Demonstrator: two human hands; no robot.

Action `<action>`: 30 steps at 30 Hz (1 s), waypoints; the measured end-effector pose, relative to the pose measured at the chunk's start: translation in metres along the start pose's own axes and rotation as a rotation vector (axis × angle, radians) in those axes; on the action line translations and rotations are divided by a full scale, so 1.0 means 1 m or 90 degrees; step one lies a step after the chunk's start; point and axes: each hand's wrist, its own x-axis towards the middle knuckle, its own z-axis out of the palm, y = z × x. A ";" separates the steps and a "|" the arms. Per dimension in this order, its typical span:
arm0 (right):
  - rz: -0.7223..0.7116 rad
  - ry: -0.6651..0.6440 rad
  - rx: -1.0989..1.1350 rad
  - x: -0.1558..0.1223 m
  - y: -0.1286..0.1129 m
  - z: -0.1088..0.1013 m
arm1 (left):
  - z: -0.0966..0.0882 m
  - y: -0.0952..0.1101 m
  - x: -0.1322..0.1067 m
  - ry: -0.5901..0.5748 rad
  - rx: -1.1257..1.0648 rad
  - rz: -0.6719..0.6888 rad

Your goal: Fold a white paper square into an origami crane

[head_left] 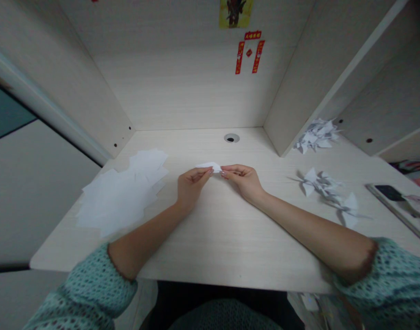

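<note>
the folded white paper (214,166) is over the middle of the desk (210,238), its long axis running left to right. the left hand (192,185) pinches its near edge and the right hand (246,181) its right end (most of the length lies just beyond the left hand).

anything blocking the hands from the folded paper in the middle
Nothing visible: the left hand and right hand already pinch the folded paper directly. The loose white sheets lie apart, off to the left.
</note>
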 end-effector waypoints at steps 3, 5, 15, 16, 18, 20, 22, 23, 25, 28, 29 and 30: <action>0.000 -0.002 0.002 -0.001 0.000 0.000 | 0.000 0.001 0.000 -0.003 -0.003 0.000; 0.002 -0.004 0.003 -0.001 -0.001 0.000 | 0.000 0.001 0.000 -0.006 -0.002 0.000; 0.010 -0.025 0.027 0.001 0.001 -0.002 | -0.001 0.003 0.000 0.005 0.002 0.018; 0.010 -0.025 0.027 0.001 0.001 -0.002 | -0.001 0.002 0.001 0.004 -0.003 0.012; 0.008 -0.023 0.025 0.001 0.002 -0.002 | 0.000 0.001 0.001 0.004 -0.016 0.000; 0.007 -0.022 0.024 0.002 0.004 -0.003 | 0.000 0.001 0.001 0.005 -0.025 -0.010; 0.003 -0.023 0.022 0.003 0.004 -0.003 | 0.000 0.000 0.002 0.006 -0.026 -0.014; 0.000 -0.025 0.021 0.003 0.005 -0.003 | 0.000 0.000 0.001 0.006 -0.024 -0.014; -0.010 -0.032 0.012 0.003 0.004 -0.003 | 0.000 0.000 0.001 0.004 -0.016 -0.009; -0.043 -0.059 -0.015 0.001 0.001 -0.001 | 0.000 0.001 0.001 -0.006 0.003 0.008; -0.056 -0.071 -0.019 0.000 -0.001 0.000 | 0.000 0.000 0.001 -0.012 0.009 0.011; -0.066 -0.083 -0.019 -0.002 -0.002 0.001 | 0.000 0.000 0.000 -0.019 0.014 0.013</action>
